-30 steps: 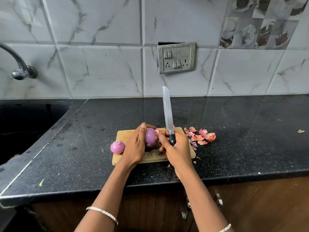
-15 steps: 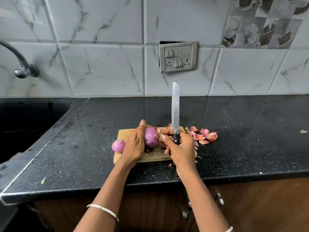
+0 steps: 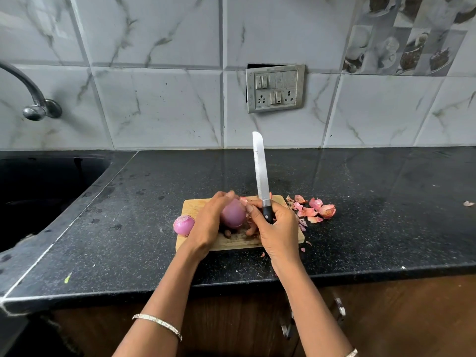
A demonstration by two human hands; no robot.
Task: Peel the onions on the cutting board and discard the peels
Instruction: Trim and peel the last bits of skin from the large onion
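Note:
A wooden cutting board (image 3: 192, 206) lies on the black counter. My left hand (image 3: 208, 225) grips a purple onion (image 3: 233, 215) over the board. My right hand (image 3: 277, 230) holds a knife (image 3: 260, 173) by its black handle, blade pointing up and away, and its thumb touches the onion's right side. A second peeled onion (image 3: 183, 224) rests at the board's left edge. Loose pink peels (image 3: 314, 208) lie on the counter just right of the board.
A dark sink (image 3: 38, 191) with a tap (image 3: 33, 99) is at the left. A switch panel (image 3: 275, 88) hangs on the tiled wall behind. A small scrap (image 3: 468, 203) lies far right on the counter (image 3: 386, 202). The counter's front edge runs below my wrists.
The knife blade has swung from tilted left to upright and back to a slight left tilt. My left fingers have shifted over the top of the onion.

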